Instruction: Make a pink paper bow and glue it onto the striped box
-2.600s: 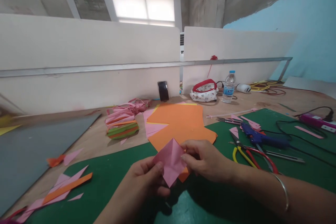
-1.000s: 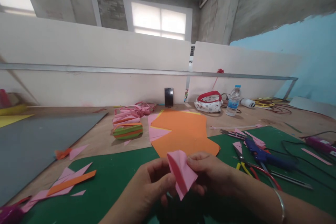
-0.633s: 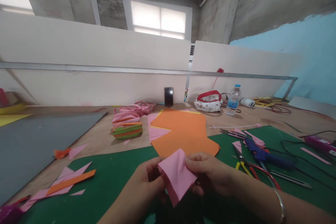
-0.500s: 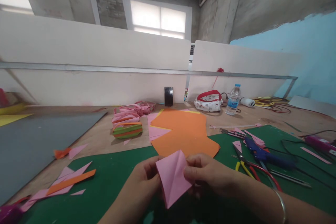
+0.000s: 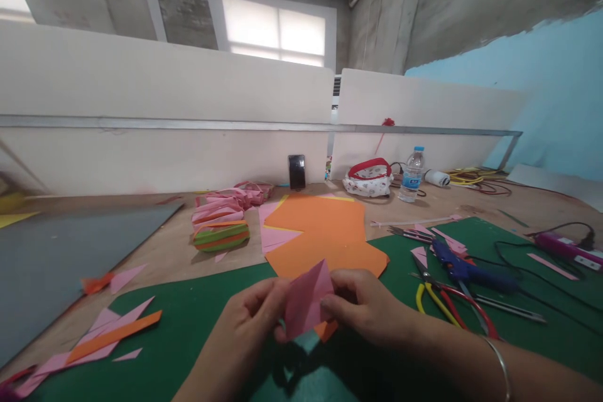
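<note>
A folded piece of pink paper (image 5: 306, 301) is held up between my two hands, over the green cutting mat (image 5: 198, 314). My left hand (image 5: 261, 308) pinches its left edge between thumb and fingers. On the other side, my right hand (image 5: 358, 301) grips the right edge, the thumb pressed on its face. A small orange corner (image 5: 326, 330) shows below the pink paper, near my right fingers. Just beyond my hands lie orange paper sheets (image 5: 325, 226) with pink sheets partly under them.
Right: scissors (image 5: 436, 292), a blue glue gun (image 5: 471, 269) and pink scraps. Left: an orange strip (image 5: 115, 336) on pink offcuts. Farther back: a green and orange paper bundle (image 5: 221, 236), a phone (image 5: 296, 172), a pouch (image 5: 370, 177) and a water bottle (image 5: 412, 176).
The pink paper has been tilted and its face now looks shorter, with an orange corner showing beneath. My left hand has shifted slightly along its left edge. The view has turned slightly right.
</note>
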{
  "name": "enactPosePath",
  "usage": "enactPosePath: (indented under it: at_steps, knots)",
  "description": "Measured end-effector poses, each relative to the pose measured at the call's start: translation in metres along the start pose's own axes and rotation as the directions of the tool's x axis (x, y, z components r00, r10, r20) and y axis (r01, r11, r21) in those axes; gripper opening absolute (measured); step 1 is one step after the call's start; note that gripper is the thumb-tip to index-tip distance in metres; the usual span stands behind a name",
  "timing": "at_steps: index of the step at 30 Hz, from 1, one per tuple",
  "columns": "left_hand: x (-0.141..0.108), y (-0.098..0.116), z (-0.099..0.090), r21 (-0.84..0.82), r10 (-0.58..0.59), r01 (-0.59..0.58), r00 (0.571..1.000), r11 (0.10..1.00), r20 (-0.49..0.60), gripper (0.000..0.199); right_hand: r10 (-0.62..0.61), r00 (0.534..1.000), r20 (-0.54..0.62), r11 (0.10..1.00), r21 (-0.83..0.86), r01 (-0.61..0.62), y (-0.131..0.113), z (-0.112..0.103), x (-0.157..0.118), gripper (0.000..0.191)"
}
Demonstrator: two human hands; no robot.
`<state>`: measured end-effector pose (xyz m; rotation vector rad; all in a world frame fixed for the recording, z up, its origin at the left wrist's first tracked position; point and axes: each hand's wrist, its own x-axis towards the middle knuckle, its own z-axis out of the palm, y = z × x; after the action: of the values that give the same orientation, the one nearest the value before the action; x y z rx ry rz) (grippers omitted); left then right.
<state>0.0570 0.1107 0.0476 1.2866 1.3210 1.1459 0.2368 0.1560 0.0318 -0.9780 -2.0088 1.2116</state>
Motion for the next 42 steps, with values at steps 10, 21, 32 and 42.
enactPosePath:
  at_steps: [10, 21, 32, 42]
  knots:
    - [0.003, -0.005, -0.005, 0.116, -0.024, 0.029, 0.998, 0.993, -0.05, 0.039, -0.001, 0.999, -0.047, 0.992, -0.127, -0.005, 0.001, -0.001, -0.001, 0.016]
    - [0.002, -0.007, -0.002, 0.101, -0.018, 0.022, 0.999, 0.995, -0.035, 0.03, 0.018, 0.999, 0.035, 0.997, -0.079, -0.015, 0.001, 0.0, -0.003, 0.015]
    - [0.013, -0.026, -0.005, -0.278, -0.28, 0.304, 0.952, 0.911, 0.124, 0.034, 0.104, 0.991, 0.084, 0.988, 0.103, -0.112, -0.001, 0.001, -0.001, 0.014]
    - [0.004, -0.006, -0.002, -0.165, -0.237, 0.265, 0.956, 0.95, 0.172, 0.032, 0.127, 0.992, 0.012, 0.963, 0.237, -0.127, -0.006, 0.006, -0.005, 0.006]
